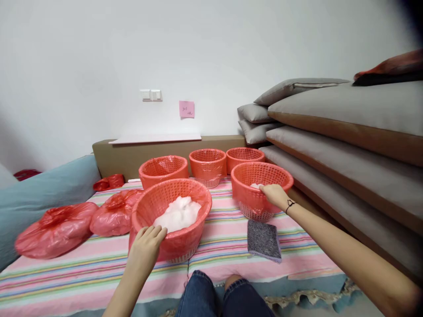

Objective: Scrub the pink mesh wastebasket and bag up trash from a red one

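My left hand (148, 243) grips the near rim of a large red basket (204, 220), its fingers bent over the edge. This basket is lined with a red bag and holds white fluffy material (180, 213). My right hand (274, 196) is at the near rim of another red basket (243, 193), fingers over the edge and their tips partly hidden. A little white material (256, 186) shows inside that basket. A dark grey cloth (263, 241) lies on the striped cover just in front of it.
Three more red baskets (207, 169) stand behind. Two tied red bags (56, 229) lie at the left, with a smaller red bundle (110, 181) further back. Grey cushions (343, 105) are piled on the right. A blue armrest (59, 180) borders the left side.
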Tool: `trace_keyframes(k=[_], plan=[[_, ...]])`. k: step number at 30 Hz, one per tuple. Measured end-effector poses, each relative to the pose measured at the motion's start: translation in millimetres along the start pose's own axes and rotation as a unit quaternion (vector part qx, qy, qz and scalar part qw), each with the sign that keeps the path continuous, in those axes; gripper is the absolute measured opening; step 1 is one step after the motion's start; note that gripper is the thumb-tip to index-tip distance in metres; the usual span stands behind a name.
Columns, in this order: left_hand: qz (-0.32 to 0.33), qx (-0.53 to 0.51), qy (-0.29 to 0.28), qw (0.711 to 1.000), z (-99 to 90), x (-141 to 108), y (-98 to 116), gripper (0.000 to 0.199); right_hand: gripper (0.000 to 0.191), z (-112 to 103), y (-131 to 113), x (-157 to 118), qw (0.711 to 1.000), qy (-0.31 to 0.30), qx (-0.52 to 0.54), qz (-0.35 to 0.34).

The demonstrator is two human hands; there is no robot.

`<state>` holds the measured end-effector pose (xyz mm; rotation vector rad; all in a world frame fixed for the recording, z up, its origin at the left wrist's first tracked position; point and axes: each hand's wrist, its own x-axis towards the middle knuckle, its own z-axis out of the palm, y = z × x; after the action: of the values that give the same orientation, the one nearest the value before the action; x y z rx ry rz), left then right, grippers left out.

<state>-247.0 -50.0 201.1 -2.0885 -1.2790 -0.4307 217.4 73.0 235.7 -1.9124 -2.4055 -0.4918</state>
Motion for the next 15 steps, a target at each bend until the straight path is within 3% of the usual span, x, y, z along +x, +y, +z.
trace_keyframes(k=[5,11,15], plan=[[0.001,-0.008,0.01,1.0,-6.7,-27,-17,0.029,0.031,-26,-42,6,0.998,0.016,0.02,-0.065],[-0.038,-0.027,-0.013,0.999,-6.0,-41,-34,0.033,0.03,-26,-89,8,0.989,0.002,0.065,-0.136],[-0.065,-0.054,-0.05,0.995,4.0,-52,-43,0.038,0.026,-35,-91,19,0.968,-0.023,0.113,-0.224]])
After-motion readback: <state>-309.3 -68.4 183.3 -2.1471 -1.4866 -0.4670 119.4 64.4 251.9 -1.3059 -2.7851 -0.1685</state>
